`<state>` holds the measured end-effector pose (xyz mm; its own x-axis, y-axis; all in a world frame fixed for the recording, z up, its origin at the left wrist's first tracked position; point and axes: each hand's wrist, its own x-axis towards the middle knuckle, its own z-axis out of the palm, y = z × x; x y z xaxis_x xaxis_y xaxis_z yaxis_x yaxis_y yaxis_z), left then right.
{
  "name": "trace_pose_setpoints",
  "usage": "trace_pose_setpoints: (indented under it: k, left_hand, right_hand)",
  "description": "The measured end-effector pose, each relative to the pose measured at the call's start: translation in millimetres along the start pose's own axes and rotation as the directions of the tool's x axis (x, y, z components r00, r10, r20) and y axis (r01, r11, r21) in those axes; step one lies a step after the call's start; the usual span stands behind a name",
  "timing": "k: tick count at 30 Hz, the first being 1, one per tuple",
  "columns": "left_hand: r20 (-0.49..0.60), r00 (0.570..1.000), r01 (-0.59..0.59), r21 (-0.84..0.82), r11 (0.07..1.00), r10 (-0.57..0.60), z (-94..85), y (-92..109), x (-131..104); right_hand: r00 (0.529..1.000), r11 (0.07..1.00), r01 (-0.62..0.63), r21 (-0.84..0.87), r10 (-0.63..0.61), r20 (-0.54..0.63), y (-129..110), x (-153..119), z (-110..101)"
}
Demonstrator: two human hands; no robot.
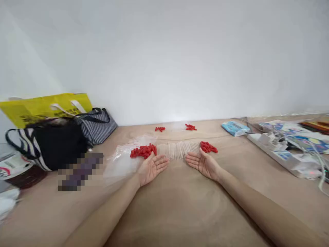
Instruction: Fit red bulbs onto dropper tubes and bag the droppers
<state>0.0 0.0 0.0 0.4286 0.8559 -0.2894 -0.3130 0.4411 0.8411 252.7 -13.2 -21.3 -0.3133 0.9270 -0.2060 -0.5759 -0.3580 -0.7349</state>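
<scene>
My left hand lies palm up with its fingers stretched out, holding nothing. Its fingertips are close to the near end of a row of thin pale sticks laid side by side. Palm up as well, my right hand is open and bare at the right end of that row. A pile of small red pieces sits just beyond my left hand, and a smaller red pile beyond my right. Clear plastic bags lie to the left, partly under the left pile.
Two small red clusters, one left and one right, lie near the wall. A blue tissue pack and a power strip with cables are at right. Bags, including a striped one and a yellow one, stand at left.
</scene>
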Motion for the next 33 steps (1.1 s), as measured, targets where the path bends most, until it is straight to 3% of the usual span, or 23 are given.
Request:
trace_pose_setpoints:
  k: [3,4,6,8,10,12,14,17,26,29,31,33]
  left_hand:
    - [-0.041,0.977,-0.188,0.304,0.934,0.210,1.6,-11,1]
    - [-0.019,0.960,-0.245,0.427,0.870,0.279,2.5,-13,0]
    - [0.094,0.907,-0.353,0.700,0.621,0.410,4.9,-16,-5]
    - [0.249,0.867,-0.413,0.844,0.342,0.431,7.6,-15,-10]
    - [0.367,0.852,-0.447,0.881,0.153,0.373,9.7,-12,-15]
    - [0.416,0.858,-0.453,0.889,0.061,0.303,10.5,-11,-17]
    - [0.422,0.865,-0.444,0.895,0.024,0.273,9.9,-11,-17]
    - [0.420,0.864,-0.440,0.898,0.010,0.277,7.8,-13,-15]
    - [0.426,0.864,-0.437,0.899,-0.020,0.267,8.7,-12,-17]
    - [0.434,0.860,-0.446,0.895,-0.019,0.270,7.8,-12,-16]
    - [0.439,0.856,-0.453,0.891,-0.012,0.271,6.4,-13,-15]
    - [0.444,0.853,-0.461,0.888,-0.005,0.276,5.2,-14,-15]
  right_hand:
    - [0.999,0.998,0.033,-0.056,-0.034,-0.023,4,3,-2]
    - [0.996,0.989,0.075,-0.130,-0.080,-0.029,6,3,-2]
    - [0.972,0.909,0.208,-0.360,-0.235,-0.030,9,1,-2]
    - [0.913,0.662,0.361,-0.656,-0.393,0.106,11,-3,-1]
    - [0.837,0.280,0.501,-0.819,-0.396,0.377,12,-8,2]
    - [0.762,-0.028,0.603,-0.797,-0.276,0.586,12,-12,5]
    - [0.723,-0.182,0.636,-0.750,-0.199,0.661,12,-14,7]
    - [0.710,-0.249,0.632,-0.734,-0.195,0.677,11,-12,7]
    - [0.686,-0.278,0.622,-0.732,-0.257,0.681,13,-7,4]
    - [0.667,-0.370,0.383,-0.846,-0.523,0.530,2,3,-10]
    - [0.566,-0.340,0.131,-0.931,-0.745,0.352,-11,12,-24]
    - [0.485,-0.248,-0.059,-0.967,-0.854,0.189,-24,19,-37]
